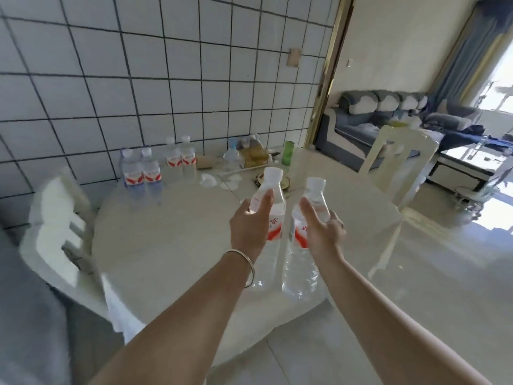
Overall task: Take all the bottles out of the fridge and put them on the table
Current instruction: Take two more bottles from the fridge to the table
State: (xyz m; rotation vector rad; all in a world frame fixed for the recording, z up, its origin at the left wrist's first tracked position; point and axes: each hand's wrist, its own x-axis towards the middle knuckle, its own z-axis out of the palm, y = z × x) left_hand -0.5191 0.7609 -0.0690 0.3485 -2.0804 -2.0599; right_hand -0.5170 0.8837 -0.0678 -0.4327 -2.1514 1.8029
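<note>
While both arms reach forward over the round table (155, 245), each hand carries one clear water bottle with a white cap and a red-and-white label. The left hand (251, 226) grips the left bottle (273, 209) around its shoulder and label: the thumb lies up along the near face towards the neck, and the remaining fingers curl out of sight behind the plastic. The cap stands clear above the thumb tip, and the body of the bottle hangs below the palm, over the table's near part. A thin metal bangle (245, 266) circles the left wrist.

The right hand (323, 229) grips the right bottle (304, 240) the same way, thumb pointing up along the left side of its neck, fingers wrapped round the far right side with only their tips showing. Its cap sits just above the thumb tip, and the ribbed lower body drops below the wrist. The two held bottles are just beside each other, roughly upright; whether their bases touch the tabletop cannot be told.

Well beyond the fingertips, at the table's far-left edge against the tiled wall (138, 65), four more bottles (159, 168) stand upright in two pairs. A green cup (288, 152) stands further right, above the held caps. A white chair (399, 162) is past the right hand.
</note>
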